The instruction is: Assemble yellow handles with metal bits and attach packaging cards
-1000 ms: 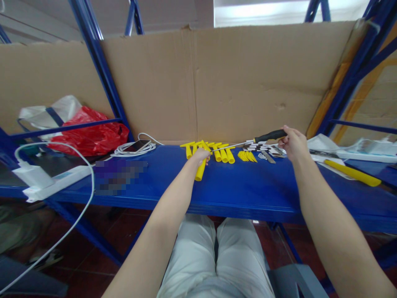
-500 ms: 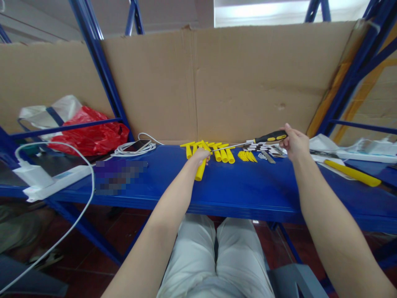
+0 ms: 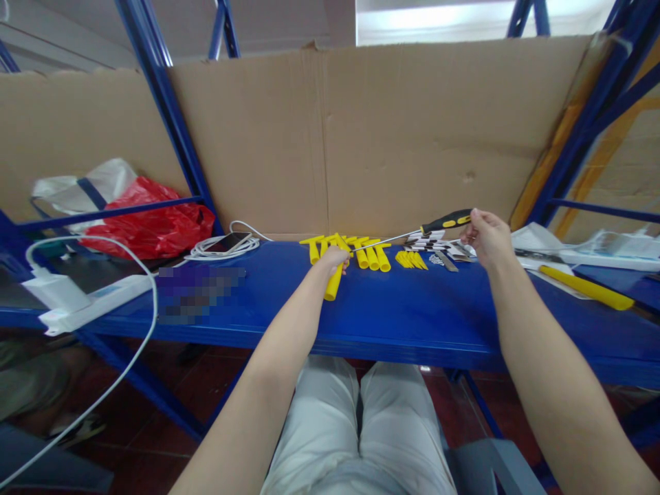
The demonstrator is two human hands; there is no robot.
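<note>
Jutting from right grip — black-and-yellow screwdriver

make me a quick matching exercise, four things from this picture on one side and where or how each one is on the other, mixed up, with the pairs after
1. screwdriver
2. lower yellow tube
3. red plastic bag
4. cardboard panel

a. gripped around by the left hand
b. standing upright behind the blue bench
c. handle end at the right hand
d. crumpled, at the left of the view

Pairs: 1-c, 2-a, 3-d, 4-b
</note>
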